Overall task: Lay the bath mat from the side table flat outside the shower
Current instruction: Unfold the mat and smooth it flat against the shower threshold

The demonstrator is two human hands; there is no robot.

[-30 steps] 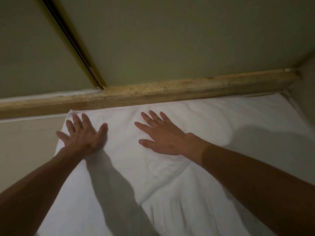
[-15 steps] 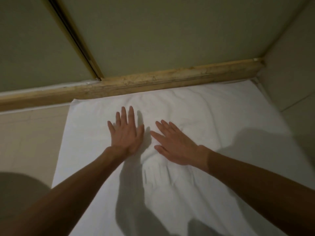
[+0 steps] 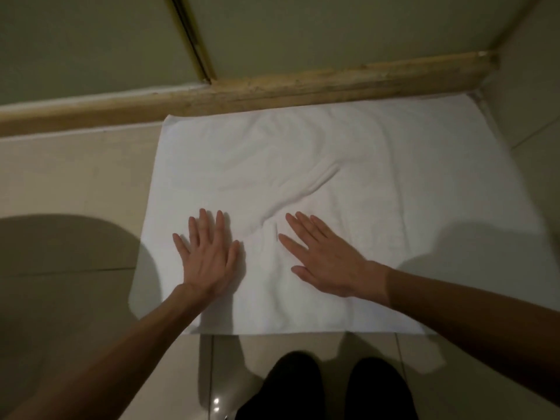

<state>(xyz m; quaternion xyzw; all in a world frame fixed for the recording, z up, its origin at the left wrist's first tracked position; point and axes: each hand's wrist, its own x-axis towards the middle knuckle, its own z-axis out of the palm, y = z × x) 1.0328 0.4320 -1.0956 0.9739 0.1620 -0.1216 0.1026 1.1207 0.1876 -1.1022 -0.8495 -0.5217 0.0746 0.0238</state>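
- Two hands are on the mat, both palm-down. I only have the one head view.
- The white rectangular terry-cloth bath mat [image 3: 348, 140] is spread on the glossy beige floor tiles [image 3: 75, 177], with its long side running left to right.
- The mat's far edge sits along the worn tan wooden threshold strip [image 3: 303, 86] at the foot of the olive-green panel wall [image 3: 333, 31]. I can't tell whether it touches or lies just beside it.
- The mat's right end reaches the pale side wall [image 3: 533, 95] at the corner. Its left end stops on open tile.
- The left hand [image 3: 207, 262] lies flat on the mat's near-left part. Fingers are straight and spread apart, thumb out to the right, gripping nothing.
- The right hand [image 3: 328, 265] lies flat near the mat's middle. Fingers are straight and slightly fanned, pointing up and to the left, gripping nothing.
- The hands are apart, with a strip of bare mat between them.
- The mat isn't fully smooth. A raised diagonal crease [image 3: 306, 189] runs from just beyond the right hand's fingertips up toward the right, with softer ripples nearer the far edge.
- A dark-and-brass vertical rail [image 3: 194, 40] splits the green wall and meets the threshold above the mat's far-left corner.
- Two black rounded shapes [image 3: 288, 386] sit at bottom centre, just off the mat's near edge. They could be shoes or knees; I can't tell which.
- A big soft shadow [image 3: 66, 256] lies on the tiles left of the mat and overlaps its near-left edge. Another darkens the near-right corner.
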